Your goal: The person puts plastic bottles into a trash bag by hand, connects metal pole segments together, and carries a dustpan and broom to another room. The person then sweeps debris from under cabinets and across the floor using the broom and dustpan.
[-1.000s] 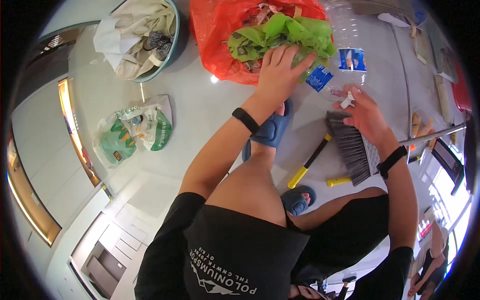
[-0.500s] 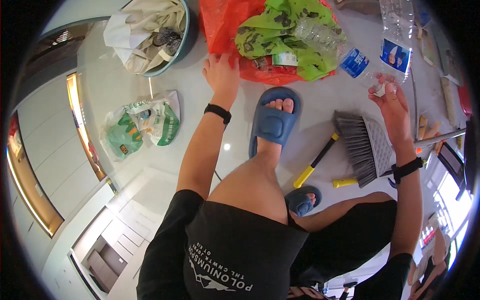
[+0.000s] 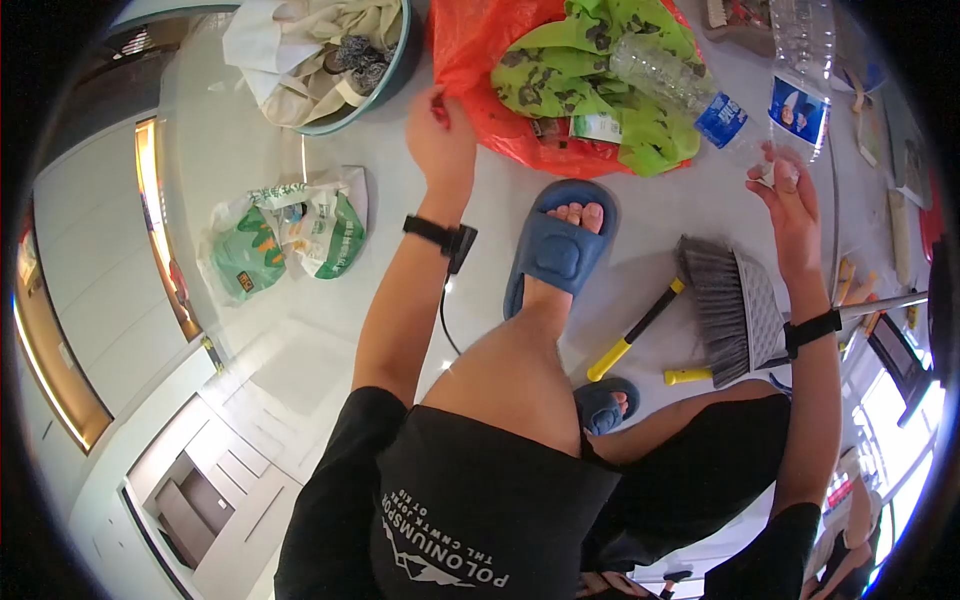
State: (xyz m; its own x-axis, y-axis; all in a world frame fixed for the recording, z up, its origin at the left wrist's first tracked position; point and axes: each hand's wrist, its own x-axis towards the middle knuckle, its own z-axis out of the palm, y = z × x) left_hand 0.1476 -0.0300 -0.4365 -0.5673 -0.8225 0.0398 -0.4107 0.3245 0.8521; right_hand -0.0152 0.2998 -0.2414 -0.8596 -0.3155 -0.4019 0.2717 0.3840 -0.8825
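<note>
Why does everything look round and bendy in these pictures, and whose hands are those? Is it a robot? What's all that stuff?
No robot here! A person is wearing a camera on their head, looking down, and every picture comes from it. The lens seems to bend the edges.

The left hand seems to grip the edge of a red bag. A green spotted bag lies over it, with a clear bottle partly on top. The right hand seems to pinch another bottle by its neck; a bit of white shows at the fingertips.

On the floor are a round tub with pale cloth in it, a white and green bag and a broom head. Those blue sandals are on the person's feet!
</note>
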